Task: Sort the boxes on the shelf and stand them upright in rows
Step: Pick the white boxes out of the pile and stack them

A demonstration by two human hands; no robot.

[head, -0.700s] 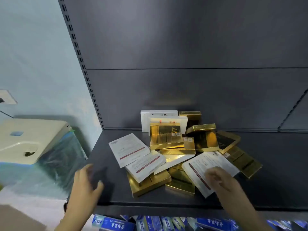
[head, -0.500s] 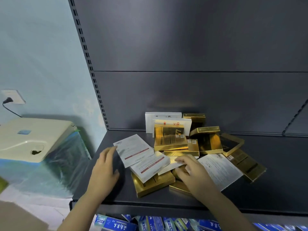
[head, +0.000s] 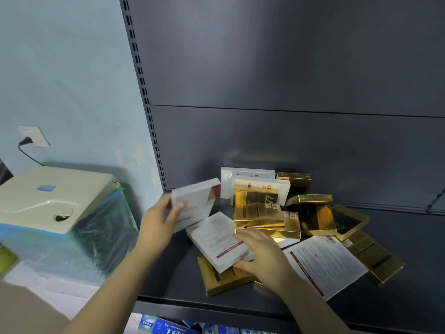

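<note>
At my left hand (head: 159,220): lifted white box (head: 192,203), clear of the shelf (head: 414,292) and tilted, thumb on its face and fingers behind, so that hand is clamped on it. Right hand (head: 262,254) is well apart from the left, fingers over the far edge and thumb at the near edge of a second white box (head: 216,239). That one lies flat and slanted on top of a gold box (head: 216,278) near the shelf's front lip. Beyond my right hand: gold heap (head: 260,213), boxes stacked crooked and leaning on each other; one looks open. Behind that, two upright white boxes (head: 240,177) against the back panel, the only ones standing. Right of my right wrist, a flat white box (head: 322,263) overlaps more gold ones. Judgement: sorting has barely started, whites first. Risks: pulling the second white box could drag the gold box under it toward the lip and over the front edge. The heap looks interlocked, so a tug near its base may slide the top gold boxes. Foil faces look slick, and thin boxes stood on edge will likely domino unless backed against the upright pair or the panel. With a box in each hand there is no spare hand to steady a row.
</note>
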